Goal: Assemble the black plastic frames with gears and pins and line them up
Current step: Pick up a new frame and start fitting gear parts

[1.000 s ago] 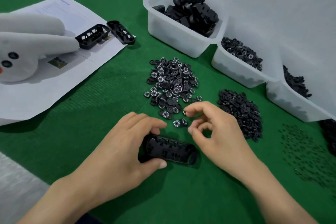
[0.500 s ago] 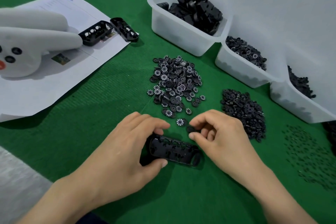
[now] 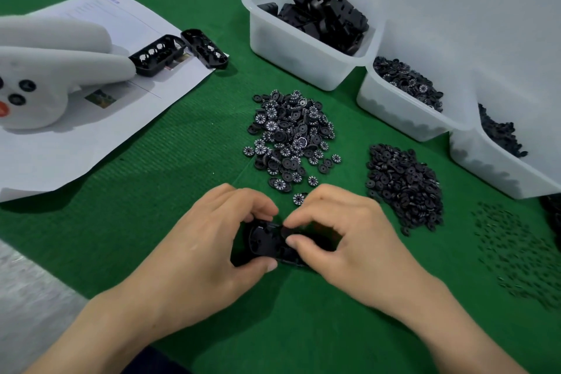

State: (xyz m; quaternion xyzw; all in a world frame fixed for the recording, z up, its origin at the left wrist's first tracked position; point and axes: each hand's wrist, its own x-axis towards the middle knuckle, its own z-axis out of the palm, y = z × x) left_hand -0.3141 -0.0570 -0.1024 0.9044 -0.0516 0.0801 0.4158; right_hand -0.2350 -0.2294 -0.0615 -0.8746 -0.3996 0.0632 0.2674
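Gripping frame [image 3: 263, 242], left hand [image 3: 206, 252] lies near white-numbered gears [image 3: 291, 136].

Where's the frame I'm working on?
The black frame lies low centre in the head view, just below the numbered gear pile; the left hand grips its left end, the right hand pinches a gear over its middle.

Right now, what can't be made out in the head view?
All head view.
Frame: left hand and right hand cover much of it; seated gears uncountable.
Small part pinched by right hand: blurred, kind unclear.
Pins: too small, blurred to count.
Third bin: cut off by right edge.
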